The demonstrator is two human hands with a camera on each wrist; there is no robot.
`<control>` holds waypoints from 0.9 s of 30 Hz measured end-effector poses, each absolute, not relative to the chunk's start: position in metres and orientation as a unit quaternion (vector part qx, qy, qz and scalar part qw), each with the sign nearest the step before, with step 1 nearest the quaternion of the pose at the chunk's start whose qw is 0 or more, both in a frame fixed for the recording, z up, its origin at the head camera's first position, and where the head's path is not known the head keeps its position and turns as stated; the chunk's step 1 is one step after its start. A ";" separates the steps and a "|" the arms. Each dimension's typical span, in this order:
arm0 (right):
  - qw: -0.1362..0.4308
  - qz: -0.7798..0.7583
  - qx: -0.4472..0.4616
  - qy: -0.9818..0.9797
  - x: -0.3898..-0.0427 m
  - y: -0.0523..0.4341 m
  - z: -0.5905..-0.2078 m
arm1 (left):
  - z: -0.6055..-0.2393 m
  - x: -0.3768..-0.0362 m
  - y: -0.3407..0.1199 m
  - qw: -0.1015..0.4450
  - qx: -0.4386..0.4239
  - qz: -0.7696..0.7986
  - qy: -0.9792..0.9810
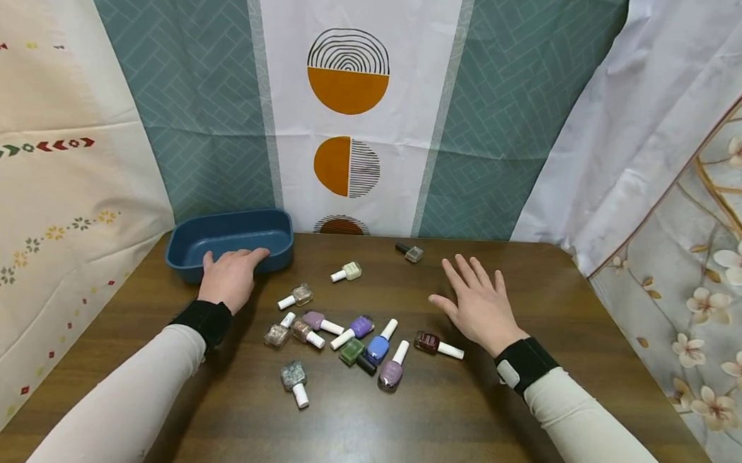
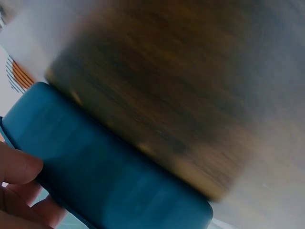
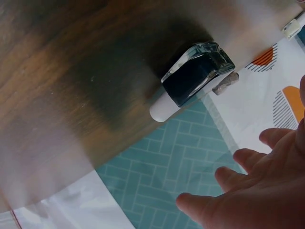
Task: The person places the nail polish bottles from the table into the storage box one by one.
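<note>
Patterned curtains (image 1: 347, 102) are hanging round a dark wood-grain table (image 1: 397, 431); a blue, round-cornered plastic tub (image 1: 230, 240) is sitting at the table's far left corner. The left hand (image 1: 231, 276) is resting on the tub's near rim, fingers curling over it. The right hand (image 1: 478, 305) is hovering right of the tub, fingers spread and straight, holding nothing. Small glass polish bottles are lying scattered between the hands, most white-capped: a dark red bottle (image 1: 437, 344) is lying just beside the right hand; a blue bottle (image 1: 380, 344) and a green bottle (image 1: 352, 351) are touching in the cluster; a black-capped bottle (image 1: 410, 251) is lying apart near the far edge.
</note>
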State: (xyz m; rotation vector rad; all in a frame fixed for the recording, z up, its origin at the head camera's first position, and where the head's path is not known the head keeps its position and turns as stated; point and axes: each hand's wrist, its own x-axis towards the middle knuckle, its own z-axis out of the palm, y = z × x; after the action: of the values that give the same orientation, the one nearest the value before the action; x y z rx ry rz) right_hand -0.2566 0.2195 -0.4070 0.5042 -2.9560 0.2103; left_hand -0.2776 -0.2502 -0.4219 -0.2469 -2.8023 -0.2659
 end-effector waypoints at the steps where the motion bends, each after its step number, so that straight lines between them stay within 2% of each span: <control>1: 0.069 0.069 0.168 -0.981 -0.256 0.220 -0.407 | -0.422 -0.278 -0.248 0.158 -0.089 -0.093 -0.979; 27: 0.090 0.070 0.182 -0.977 -0.254 0.215 -0.406 | -0.422 -0.292 -0.190 0.134 -0.135 -0.104 -0.976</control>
State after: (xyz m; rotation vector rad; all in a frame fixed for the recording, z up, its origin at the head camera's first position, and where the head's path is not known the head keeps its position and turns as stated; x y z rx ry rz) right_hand -0.2538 0.2148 -0.4063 0.5417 -2.9047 0.2081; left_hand -0.2917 -0.1896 -0.4222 -0.3924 -2.8299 -0.3020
